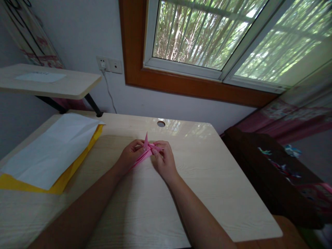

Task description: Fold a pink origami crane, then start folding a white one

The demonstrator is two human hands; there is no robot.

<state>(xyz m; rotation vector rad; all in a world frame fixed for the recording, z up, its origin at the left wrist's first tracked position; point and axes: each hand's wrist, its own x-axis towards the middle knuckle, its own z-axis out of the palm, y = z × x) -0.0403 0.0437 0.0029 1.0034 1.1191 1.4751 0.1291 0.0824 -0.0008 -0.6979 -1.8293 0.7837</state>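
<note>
The left hand and right hand, both nearly closed, pinch the pink paper from opposite sides over the worktop, apparently to steady its folds; a white sheet overlaps a yellow sheet leftward, seemingly out of the way.

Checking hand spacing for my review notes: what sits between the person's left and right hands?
In the head view, folded pink paper lies between the left hand and right hand, with one point sticking up.

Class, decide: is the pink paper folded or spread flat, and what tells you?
Folded: the pink paper shows layered edges, and a pointed flap stands up beside the left hand.
</note>
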